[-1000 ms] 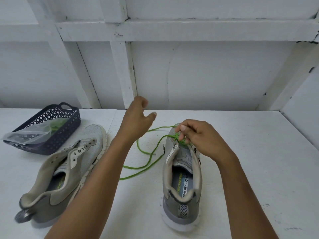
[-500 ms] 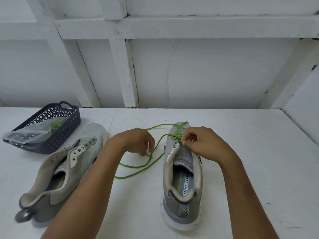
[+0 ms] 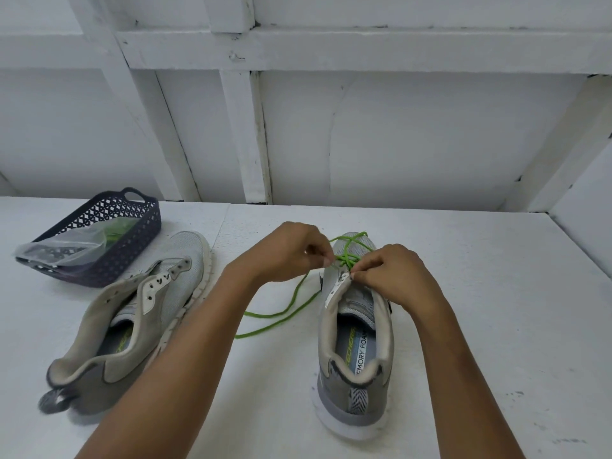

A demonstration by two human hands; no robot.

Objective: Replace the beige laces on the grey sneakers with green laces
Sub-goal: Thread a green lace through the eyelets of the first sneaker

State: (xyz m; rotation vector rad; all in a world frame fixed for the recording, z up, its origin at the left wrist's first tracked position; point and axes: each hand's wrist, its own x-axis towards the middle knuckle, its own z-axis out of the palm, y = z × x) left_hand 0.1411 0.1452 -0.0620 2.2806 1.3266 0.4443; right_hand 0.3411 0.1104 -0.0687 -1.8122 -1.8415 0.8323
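your left hand (image 3: 284, 253) pinches the green lace (image 3: 347, 259) over the front eyelets of the sneaker (image 3: 356, 326), probably to feed it through. your right hand (image 3: 394, 276) pinches the eyelet flap to steady it. the lace is thin and bright, crossed near the toe, with loose ends trailing left across the table (image 3: 480, 326). the other sneaker (image 3: 132, 313) lies unlaced.

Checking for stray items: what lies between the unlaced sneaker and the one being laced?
In the head view, loose lengths of the green lace trail on the table between the unlaced sneaker and the part-laced sneaker; the left forearm crosses above.
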